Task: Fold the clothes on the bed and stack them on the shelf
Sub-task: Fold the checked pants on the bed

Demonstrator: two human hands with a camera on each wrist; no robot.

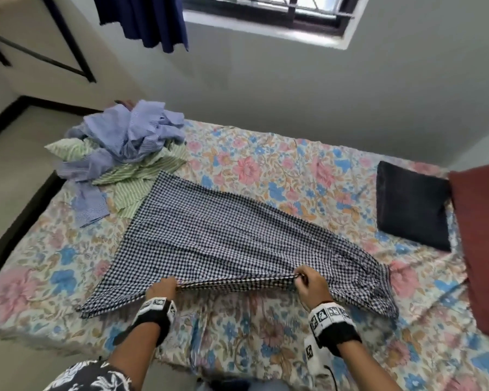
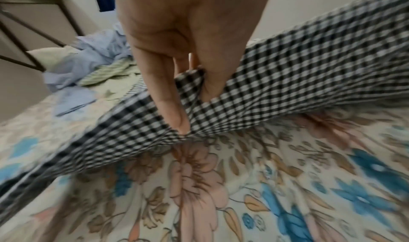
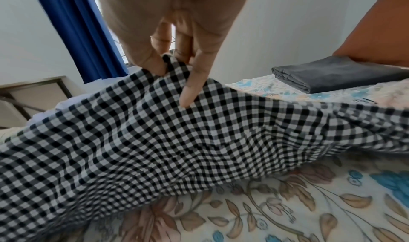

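A black-and-white checked cloth (image 1: 226,238) lies spread across the floral bed (image 1: 266,165). My left hand (image 1: 164,289) pinches its near edge toward the left, seen close in the left wrist view where the fingers (image 2: 177,105) grip a bunched fold of the checked cloth (image 2: 287,81). My right hand (image 1: 308,283) pinches the same edge further right; the right wrist view shows the thumb and fingers (image 3: 192,88) holding the checked cloth (image 3: 177,149) lifted off the sheet. The edge between both hands is raised and taut.
A heap of unfolded blue and green striped clothes (image 1: 124,148) sits at the bed's far left corner. A folded dark grey item (image 1: 412,204) lies at the right by a rust-red pillow (image 1: 483,235). A metal-framed shelf (image 1: 40,49) stands at the back left.
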